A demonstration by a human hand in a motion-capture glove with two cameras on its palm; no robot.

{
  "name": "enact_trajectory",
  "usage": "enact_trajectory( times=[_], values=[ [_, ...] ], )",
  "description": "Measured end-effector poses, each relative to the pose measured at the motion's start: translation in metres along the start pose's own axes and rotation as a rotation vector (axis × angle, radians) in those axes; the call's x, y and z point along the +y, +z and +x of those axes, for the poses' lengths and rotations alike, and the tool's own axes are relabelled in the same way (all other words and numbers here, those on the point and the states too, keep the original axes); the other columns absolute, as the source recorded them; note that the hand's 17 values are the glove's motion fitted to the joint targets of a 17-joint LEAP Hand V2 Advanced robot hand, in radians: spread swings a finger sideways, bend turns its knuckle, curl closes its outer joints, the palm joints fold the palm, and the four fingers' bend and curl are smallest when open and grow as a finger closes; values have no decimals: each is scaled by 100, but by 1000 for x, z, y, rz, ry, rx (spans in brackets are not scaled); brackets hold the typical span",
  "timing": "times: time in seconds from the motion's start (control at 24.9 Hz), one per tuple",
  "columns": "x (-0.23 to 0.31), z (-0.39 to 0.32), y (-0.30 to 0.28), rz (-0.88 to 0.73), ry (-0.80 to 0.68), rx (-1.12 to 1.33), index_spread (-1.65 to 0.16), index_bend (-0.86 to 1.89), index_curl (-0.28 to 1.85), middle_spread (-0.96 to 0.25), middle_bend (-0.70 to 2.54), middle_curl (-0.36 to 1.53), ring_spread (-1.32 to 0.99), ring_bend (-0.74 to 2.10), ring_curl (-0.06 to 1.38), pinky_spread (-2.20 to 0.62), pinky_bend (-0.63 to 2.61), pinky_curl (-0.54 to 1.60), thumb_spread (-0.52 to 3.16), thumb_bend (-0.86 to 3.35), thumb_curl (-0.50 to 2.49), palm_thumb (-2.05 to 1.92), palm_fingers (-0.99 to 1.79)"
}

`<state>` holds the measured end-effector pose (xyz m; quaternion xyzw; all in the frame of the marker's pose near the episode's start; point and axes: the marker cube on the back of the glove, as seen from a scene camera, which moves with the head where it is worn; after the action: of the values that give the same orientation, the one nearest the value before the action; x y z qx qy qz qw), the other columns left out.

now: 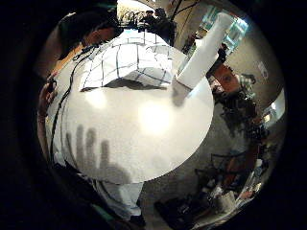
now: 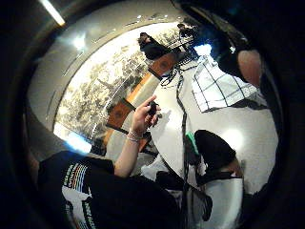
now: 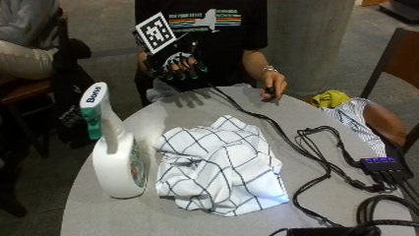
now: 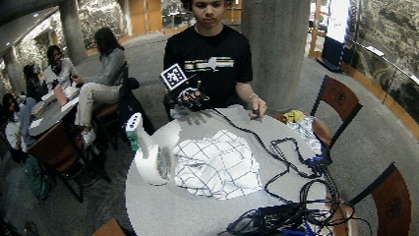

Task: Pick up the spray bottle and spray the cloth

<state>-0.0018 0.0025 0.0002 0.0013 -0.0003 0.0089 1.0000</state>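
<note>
A white spray bottle (image 3: 116,160) with a green trigger stands upright at the left of the round grey table (image 3: 327,211). Right beside it lies a crumpled white cloth (image 3: 219,172) with a dark grid pattern. My gloved right hand (image 3: 178,65) hovers above the table's far edge, beyond both, fingers spread and pointing down, holding nothing. In the little finger side palm view the bottle (image 1: 204,52) and cloth (image 1: 127,64) lie across the table (image 1: 144,139), and the hand's shadow falls on the bare top. The wide outside view shows the bottle (image 4: 148,157), cloth (image 4: 216,167) and hand (image 4: 187,101).
The person's bare left hand (image 3: 272,87) rests at the far edge, pinching a small black object. Black cables (image 3: 314,162) run across the table's right side to a black hub (image 3: 386,166). A wooden chair (image 3: 393,64) with cloth on its seat stands at the right.
</note>
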Motion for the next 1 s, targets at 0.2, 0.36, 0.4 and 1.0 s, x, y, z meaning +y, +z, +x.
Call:
enact_trajectory(
  times=[0.2,0.36,0.4,1.0],
  values=[
    [3,-5,2,3,21,-12,-25,39,19,-5,35,16,0,25,12,12,19,8,61,34,15,59,65],
    [8,-8,7,-8,20,-24,-29,38,24,-6,34,20,0,24,16,15,18,9,76,33,18,62,64],
    [10,-9,8,-7,27,-27,-30,38,25,-6,34,20,0,23,16,16,18,10,79,32,18,62,64],
    [10,9,-3,1,48,-3,-32,35,33,-7,29,28,-1,19,21,19,16,11,100,22,26,69,67]
  ],
)
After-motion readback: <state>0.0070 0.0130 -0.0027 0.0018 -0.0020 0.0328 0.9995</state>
